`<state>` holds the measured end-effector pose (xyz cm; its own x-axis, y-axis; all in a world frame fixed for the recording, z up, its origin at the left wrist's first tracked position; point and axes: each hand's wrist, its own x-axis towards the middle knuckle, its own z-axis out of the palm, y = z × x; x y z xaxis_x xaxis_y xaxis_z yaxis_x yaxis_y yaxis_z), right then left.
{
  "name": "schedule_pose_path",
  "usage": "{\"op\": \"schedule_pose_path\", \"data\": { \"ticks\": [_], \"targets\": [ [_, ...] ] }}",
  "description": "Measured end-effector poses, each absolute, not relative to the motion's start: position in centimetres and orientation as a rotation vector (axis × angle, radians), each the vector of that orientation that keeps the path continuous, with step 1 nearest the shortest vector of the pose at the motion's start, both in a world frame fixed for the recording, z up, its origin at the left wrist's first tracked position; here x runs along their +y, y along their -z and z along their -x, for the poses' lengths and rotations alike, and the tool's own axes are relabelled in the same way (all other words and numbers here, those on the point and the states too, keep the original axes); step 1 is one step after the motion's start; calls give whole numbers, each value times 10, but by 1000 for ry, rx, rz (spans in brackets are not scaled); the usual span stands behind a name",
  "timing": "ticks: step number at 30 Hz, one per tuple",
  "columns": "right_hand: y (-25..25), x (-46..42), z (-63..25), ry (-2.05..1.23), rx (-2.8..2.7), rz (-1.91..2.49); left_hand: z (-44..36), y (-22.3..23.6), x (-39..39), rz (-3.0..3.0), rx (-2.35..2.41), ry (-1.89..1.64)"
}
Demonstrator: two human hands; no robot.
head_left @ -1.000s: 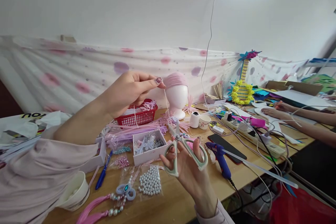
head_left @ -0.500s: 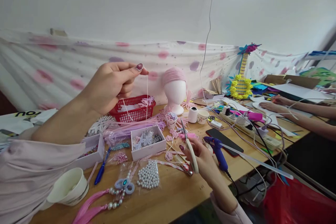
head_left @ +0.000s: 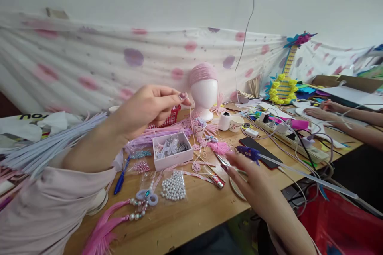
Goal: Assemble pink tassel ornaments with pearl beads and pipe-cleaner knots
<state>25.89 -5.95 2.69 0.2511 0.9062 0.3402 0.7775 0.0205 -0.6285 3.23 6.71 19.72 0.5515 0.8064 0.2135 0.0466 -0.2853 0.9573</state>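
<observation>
My left hand [head_left: 158, 107] is raised over the table with thumb and forefinger pinched on a thin white thread [head_left: 191, 121], which hangs down toward small pink crocheted pieces [head_left: 196, 166]. Low over the table at the right, my right hand [head_left: 251, 175] has its fingers stretched out. Beneath it lies a pair of scissors [head_left: 238, 188] with pale handles, partly covered by the hand. Just beyond the fingers is a pink tassel [head_left: 220, 147]. A white spool [head_left: 224, 121] of thread stands farther back.
A white box of charms [head_left: 173, 161], a bag of pearl beads [head_left: 173, 186] and a blue pen [head_left: 121, 177] lie in front. Behind stands a foam head [head_left: 204, 95]. At right are a glue gun [head_left: 248, 153], phone [head_left: 260, 153], power strip [head_left: 293, 143] and another person's hands [head_left: 317, 112].
My left hand has moved right and lower with the thread. My right hand has let go of the scissors, which now lie on the table. The view has shifted slightly.
</observation>
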Motion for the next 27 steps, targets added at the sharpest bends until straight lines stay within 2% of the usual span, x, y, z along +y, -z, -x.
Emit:
{"op": "schedule_pose_path", "data": {
  "ticks": [3,7,13,17,20,27],
  "targets": [
    [-56,-50,-225,-489,-1488,1252,-28,-179,55,-1720,669,-738],
    [-59,-27,-191,-1058,-1523,918,-9,-135,33,-1632,701,-851],
    [-37,-8,-162,-1433,-795,403,-2,-36,-8,-1386,1039,-1029],
    [-36,1,-150,-1484,-568,369,-17,-3,-32,-1197,983,-925],
    [-37,5,-146,-1436,-529,407,-24,1,-42,-1092,826,-837],
    [-37,6,-159,-1419,-483,460,-16,7,-41,-959,817,-770]
  ]
}}
